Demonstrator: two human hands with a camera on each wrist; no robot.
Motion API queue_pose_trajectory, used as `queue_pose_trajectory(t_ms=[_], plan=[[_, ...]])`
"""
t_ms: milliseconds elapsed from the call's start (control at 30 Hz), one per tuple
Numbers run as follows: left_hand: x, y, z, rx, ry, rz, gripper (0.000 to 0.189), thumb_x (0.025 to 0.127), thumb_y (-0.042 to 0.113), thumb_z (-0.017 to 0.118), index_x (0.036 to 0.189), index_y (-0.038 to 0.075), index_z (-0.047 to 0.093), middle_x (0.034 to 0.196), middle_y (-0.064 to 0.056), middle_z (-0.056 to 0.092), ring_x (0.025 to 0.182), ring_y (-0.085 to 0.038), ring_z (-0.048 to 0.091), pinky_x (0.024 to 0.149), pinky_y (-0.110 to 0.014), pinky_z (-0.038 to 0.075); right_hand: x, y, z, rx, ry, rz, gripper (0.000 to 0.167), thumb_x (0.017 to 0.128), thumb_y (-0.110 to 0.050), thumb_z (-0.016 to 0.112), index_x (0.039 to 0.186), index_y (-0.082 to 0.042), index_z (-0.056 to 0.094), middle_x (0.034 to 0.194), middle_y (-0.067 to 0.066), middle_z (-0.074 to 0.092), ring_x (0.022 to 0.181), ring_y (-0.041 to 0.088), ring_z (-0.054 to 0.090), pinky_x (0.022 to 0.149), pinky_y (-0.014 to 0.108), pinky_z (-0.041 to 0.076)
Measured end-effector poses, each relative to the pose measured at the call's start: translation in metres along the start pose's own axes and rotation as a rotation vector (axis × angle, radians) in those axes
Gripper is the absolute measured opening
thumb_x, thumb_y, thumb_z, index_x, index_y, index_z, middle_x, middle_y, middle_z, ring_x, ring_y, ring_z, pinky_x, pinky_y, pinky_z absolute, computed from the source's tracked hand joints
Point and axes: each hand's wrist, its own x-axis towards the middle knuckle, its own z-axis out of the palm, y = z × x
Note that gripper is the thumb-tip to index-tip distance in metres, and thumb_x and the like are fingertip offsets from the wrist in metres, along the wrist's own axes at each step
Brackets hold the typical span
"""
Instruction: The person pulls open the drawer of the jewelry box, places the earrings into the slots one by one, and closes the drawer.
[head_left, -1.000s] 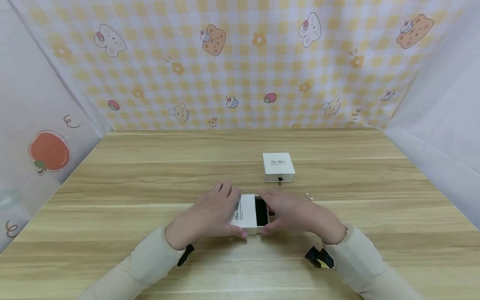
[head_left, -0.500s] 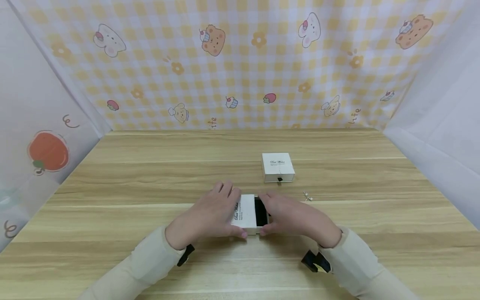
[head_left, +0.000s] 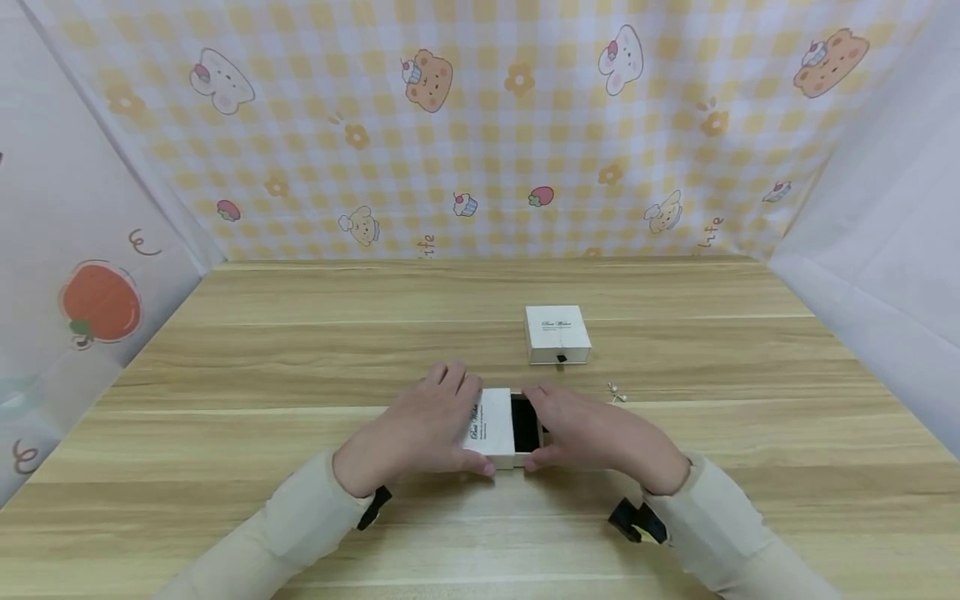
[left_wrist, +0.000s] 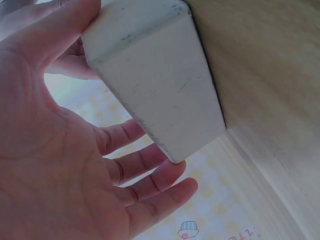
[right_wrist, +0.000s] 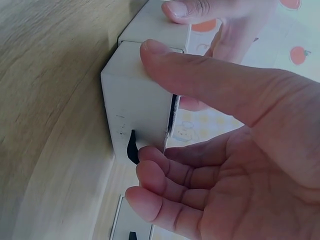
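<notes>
A small white drawer box lies on the table in front of me, its drawer (head_left: 527, 423) part-way out to the right and showing a black inside. My left hand (head_left: 420, 433) grips the box's outer sleeve (head_left: 497, 425), thumb on the near side and fingers at the far side. My right hand (head_left: 592, 433) pinches the drawer between thumb and forefinger. In the right wrist view, its other fingers curl near a black pull tab (right_wrist: 132, 147) on the drawer front. Whether anything lies in the drawer is hard to tell.
Behind the hands stands a second white box (head_left: 557, 333), shut, with a black tab at its front. Right of it lies a tiny silvery piece with pale beads (head_left: 617, 393). A checked curtain (head_left: 480, 125) hangs behind the wooden table (head_left: 337, 325).
My right hand has shifted slightly left, then slightly back to the right, and a little more of the drawer's black inside shows. My left hand has stayed on the sleeve.
</notes>
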Motion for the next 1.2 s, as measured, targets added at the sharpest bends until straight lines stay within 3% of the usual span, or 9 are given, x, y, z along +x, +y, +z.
queue_pose_trajectory(t_ms=[233, 833, 1200], plan=[[0.0, 0.001, -0.001, 0.008, -0.022, -0.017, 0.088, 0.064, 0.068, 0.069, 0.118, 0.002, 0.046, 0.097, -0.006, 0.042, 0.085, -0.021, 0.036, 0.072, -0.029, 0.036, -0.003, 0.004, -0.001, 0.018, -0.025, 0.031, 0.082, 0.08, -0.033, 0.072, 0.138, 0.008, 0.032, 0.138, 0.023, 0.043, 0.129, 0.031, 0.041, 0.105, 0.044, 0.034], [0.0, 0.001, -0.001, -0.002, -0.027, -0.032, 0.086, 0.064, 0.067, 0.069, 0.116, 0.004, 0.046, 0.097, -0.005, 0.041, 0.085, -0.021, 0.035, 0.07, -0.028, 0.036, -0.009, 0.013, -0.002, 0.032, -0.04, 0.031, 0.082, 0.08, -0.032, 0.072, 0.137, 0.01, 0.031, 0.138, 0.026, 0.042, 0.128, 0.036, 0.041, 0.105, 0.047, 0.034], [0.0, 0.001, -0.001, 0.01, -0.025, -0.003, 0.083, 0.065, 0.067, 0.068, 0.113, 0.003, 0.046, 0.094, -0.005, 0.04, 0.083, -0.021, 0.034, 0.071, -0.028, 0.034, -0.016, 0.026, -0.004, 0.071, -0.043, 0.033, 0.085, 0.079, -0.031, 0.074, 0.138, 0.011, 0.029, 0.14, 0.027, 0.039, 0.129, 0.038, 0.039, 0.105, 0.05, 0.033]])
